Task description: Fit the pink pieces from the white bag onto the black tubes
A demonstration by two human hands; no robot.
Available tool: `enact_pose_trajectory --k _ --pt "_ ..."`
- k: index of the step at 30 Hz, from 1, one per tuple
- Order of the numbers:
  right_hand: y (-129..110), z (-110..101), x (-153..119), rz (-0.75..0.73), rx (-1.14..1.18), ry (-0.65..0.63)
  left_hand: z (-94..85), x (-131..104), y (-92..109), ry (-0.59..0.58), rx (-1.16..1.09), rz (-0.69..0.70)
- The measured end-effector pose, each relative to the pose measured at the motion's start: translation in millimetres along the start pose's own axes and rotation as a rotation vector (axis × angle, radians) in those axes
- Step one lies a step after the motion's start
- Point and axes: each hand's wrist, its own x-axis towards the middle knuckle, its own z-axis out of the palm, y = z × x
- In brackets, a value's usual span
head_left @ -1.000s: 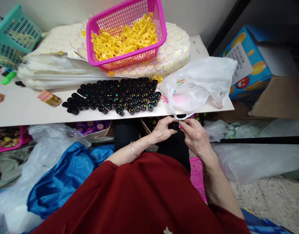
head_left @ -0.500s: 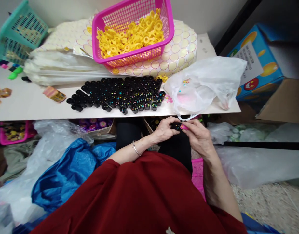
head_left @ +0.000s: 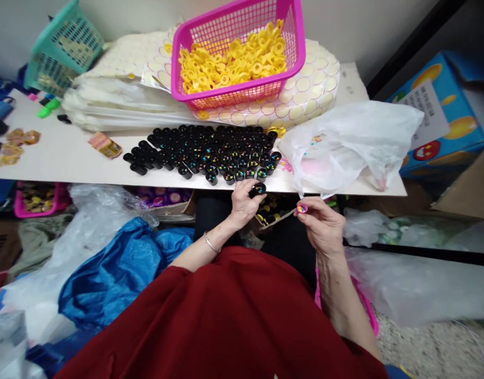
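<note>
My left hand [head_left: 242, 202] holds a small black tube [head_left: 259, 188] with coloured beads inside, just below the table's front edge [head_left: 107, 181]. My right hand [head_left: 323, 223] pinches a small pink container [head_left: 302, 209] with coloured beads, a little to the right of and below the tube. Several black tubes [head_left: 210, 150] stand packed in rows on the white table right above my hands. A translucent plastic bag [head_left: 344, 142] holding pink and coloured bits lies on the table's right end.
A pink basket [head_left: 242, 92] of yellow rings sits on stacked sticker sheets [head_left: 305, 89] at the back. A teal basket [head_left: 63, 52] stands far left. Blue and clear plastic bags [head_left: 103, 263] lie below the table; a blue carton [head_left: 443, 121] is at right.
My hands were together working on one tube; now they are apart. The left hand has risen toward the table edge with the black tube, the right holds the pink container.
</note>
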Motion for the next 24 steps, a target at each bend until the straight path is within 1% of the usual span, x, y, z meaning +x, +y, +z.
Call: enact_pose_trajectory --k 3,6,9,12,16,19,22,24 --pt "-3 3 2 -0.037 -0.019 0.001 1.7 1 -13 0.053 0.063 0.039" --pt "-9 5 5 -0.086 -0.134 -0.027 5.2 1 -20 0.069 0.094 0.04" --pt "-14 13 11 -0.113 -0.267 -0.125 7.9 2 -21 0.081 0.092 0.047" --pt "-14 26 21 -0.155 -0.373 -0.234 8.9 2 -22 0.091 0.085 0.047" --pt "-3 47 44 -0.287 -0.584 -0.33 8.4 1 -22 0.062 0.089 0.042" --pt "4 62 60 -0.402 -0.825 -0.426 8.4 1 -20 0.067 0.098 0.065" --pt "5 72 68 -0.489 -1.066 -0.522 8.8 1 -18 0.084 0.111 0.088" --pt "5 74 69 -0.516 -1.139 -0.553 8.9 1 -17 0.077 0.113 0.098"
